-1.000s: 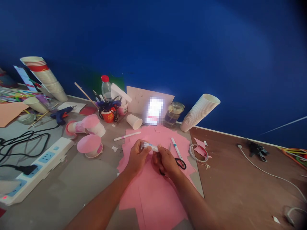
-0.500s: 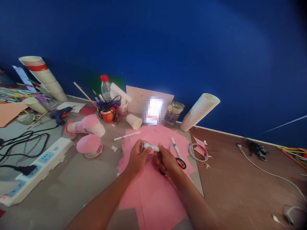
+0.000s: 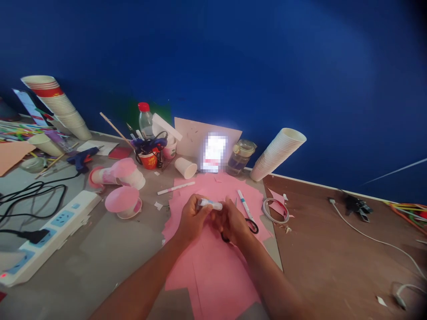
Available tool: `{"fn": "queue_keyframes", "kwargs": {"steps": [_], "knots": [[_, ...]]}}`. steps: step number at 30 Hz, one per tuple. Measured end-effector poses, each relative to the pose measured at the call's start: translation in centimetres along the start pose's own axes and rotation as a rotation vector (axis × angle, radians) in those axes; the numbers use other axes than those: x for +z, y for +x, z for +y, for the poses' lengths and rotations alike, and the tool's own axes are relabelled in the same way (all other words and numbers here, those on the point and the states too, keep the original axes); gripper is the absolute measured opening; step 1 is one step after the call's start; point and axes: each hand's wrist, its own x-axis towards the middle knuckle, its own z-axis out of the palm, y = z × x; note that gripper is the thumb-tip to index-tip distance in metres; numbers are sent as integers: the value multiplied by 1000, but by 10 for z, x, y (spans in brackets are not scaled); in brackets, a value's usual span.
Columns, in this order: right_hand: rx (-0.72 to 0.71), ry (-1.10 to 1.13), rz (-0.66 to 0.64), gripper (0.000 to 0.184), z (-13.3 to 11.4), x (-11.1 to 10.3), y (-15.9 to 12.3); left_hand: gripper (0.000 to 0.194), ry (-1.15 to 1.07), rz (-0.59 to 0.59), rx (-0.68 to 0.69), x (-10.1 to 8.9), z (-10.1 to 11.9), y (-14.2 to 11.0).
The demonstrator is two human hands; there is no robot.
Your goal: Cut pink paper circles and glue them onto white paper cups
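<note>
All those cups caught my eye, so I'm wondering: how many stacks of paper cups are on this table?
2. A red-banded stack of paper cups leans at the far left; a plain white stack tilts beside a glass jar, right of centre. Others could lie out of view.

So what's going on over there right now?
A person is working over pink paper sheets. Their left hand grips a small white tube, and their right hand is close beside it. Next to the right hand, black-handled scissors and a white marker lie on the paper.
</note>
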Motion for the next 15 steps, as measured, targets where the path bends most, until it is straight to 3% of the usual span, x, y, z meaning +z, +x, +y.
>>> {"fn": "queue_keyframes", "kwargs": {"steps": [4, 6, 11, 13, 15], "knots": [[-176, 39, -22, 27, 2, 1, 1, 15, 41, 59, 19, -1, 3, 1], [-145, 21, -18, 26, 4, 1, 1, 15, 25, 40, 20, -1, 2, 0], [107, -8, 4, 49, 6, -4, 3, 19, -48, -125, 7, 1, -2, -2], [82, 38, -28, 49, 4, -5, 3, 18, -2, -84, 37, 0, -3, -2], [-18, 98, -82, 37, 2, -5, 3, 17, 74, 1, 79, -2, -3, 0]]}}
